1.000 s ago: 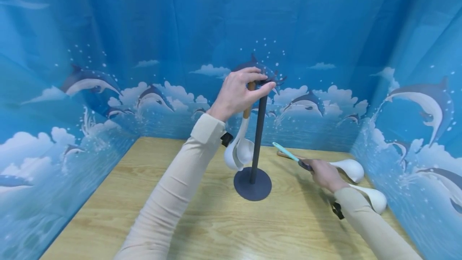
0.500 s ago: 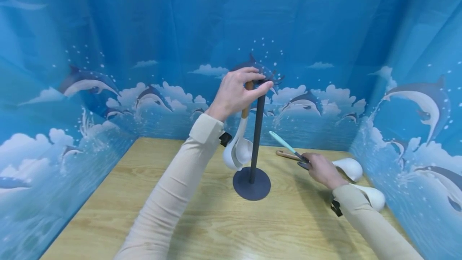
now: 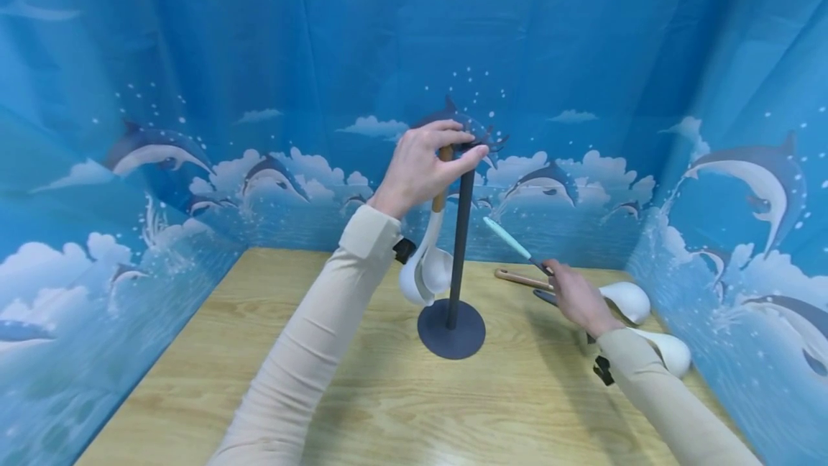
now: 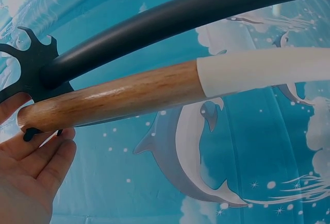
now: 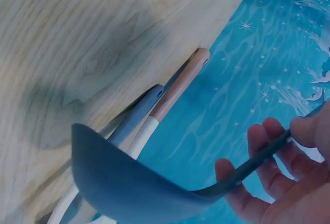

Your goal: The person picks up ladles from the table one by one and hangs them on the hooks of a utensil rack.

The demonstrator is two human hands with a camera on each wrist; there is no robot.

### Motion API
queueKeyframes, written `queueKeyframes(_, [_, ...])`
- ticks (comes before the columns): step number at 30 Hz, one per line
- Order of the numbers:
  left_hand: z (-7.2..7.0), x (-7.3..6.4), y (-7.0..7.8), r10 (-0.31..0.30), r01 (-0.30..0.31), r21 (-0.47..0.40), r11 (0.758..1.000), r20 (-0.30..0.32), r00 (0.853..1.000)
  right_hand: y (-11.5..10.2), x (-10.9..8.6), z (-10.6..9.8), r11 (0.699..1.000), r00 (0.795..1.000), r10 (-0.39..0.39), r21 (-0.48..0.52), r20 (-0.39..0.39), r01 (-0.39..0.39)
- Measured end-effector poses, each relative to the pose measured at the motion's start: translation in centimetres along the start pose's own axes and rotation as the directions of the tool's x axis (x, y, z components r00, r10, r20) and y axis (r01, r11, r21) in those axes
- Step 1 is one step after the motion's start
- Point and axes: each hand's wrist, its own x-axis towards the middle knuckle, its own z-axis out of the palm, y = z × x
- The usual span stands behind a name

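Note:
My left hand (image 3: 423, 164) holds the hooked top of a dark utensil stand (image 3: 461, 243). Beside the pole hang white ladles (image 3: 437, 272); a wooden handle (image 4: 124, 95) is on a hook close to the left palm. My right hand (image 3: 578, 299) grips a ladle with a mint-green handle (image 3: 507, 238). Its dark bowl (image 5: 129, 183) shows in the right wrist view, and the fingers wrap the thin neck. In the head view the hand and sleeve hide that bowl.
Two more white-headed utensils lie at the right of the wooden table (image 3: 388, 394): one with a wooden handle (image 3: 522, 279), one with a grey handle (image 5: 138, 110). The stand's round base (image 3: 451, 344) rests mid-table. A blue dolphin-print curtain (image 3: 362, 42) encloses the sides and back.
The mint-handled ladle has risen off the table in my right hand, its handle tip tilting upward. The grey handle below it has come into view. My left hand stays at the stand's top.

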Motion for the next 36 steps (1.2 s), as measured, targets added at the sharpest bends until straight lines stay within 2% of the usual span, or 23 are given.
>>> queueKeyframes(7, [0.2,0.0,0.0,0.004,-0.004,0.004,1.0,-0.007,1.0,-0.2,0.4,-0.2,0.995,0.997,0.071,0.075,-0.031,-0.069])
queueKeyframes(13, [0.3,0.0,0.0,-0.001,0.001,0.001,1.0,-0.025,1.0,-0.6,0.8,-0.6,0.993,0.988,0.07,0.103,-0.137,-0.056])
queueKeyframes(19, [0.6,-0.1,0.0,0.007,-0.007,-0.007,1.0,-0.054,0.999,-1.5,1.2,-0.9,0.988,0.955,0.057,0.151,-0.292,-0.013])
queueKeyframes(22, [0.8,-0.2,-0.2,0.02,-0.022,-0.02,1.0,-0.075,0.997,-2.1,1.5,-1.0,0.984,0.938,0.069,0.179,-0.339,-0.008])
queueKeyframes(30, [0.9,-0.4,-0.4,0.04,-0.046,-0.051,0.998,-0.108,0.993,-4.1,2.6,-1.6,0.964,0.915,0.146,0.263,-0.375,-0.046])
queueKeyframes(36, [0.9,-0.3,-0.2,0.03,-0.036,-0.054,0.998,-0.108,0.994,-5.5,3.3,-2.5,0.955,0.913,0.153,0.293,-0.378,-0.038])
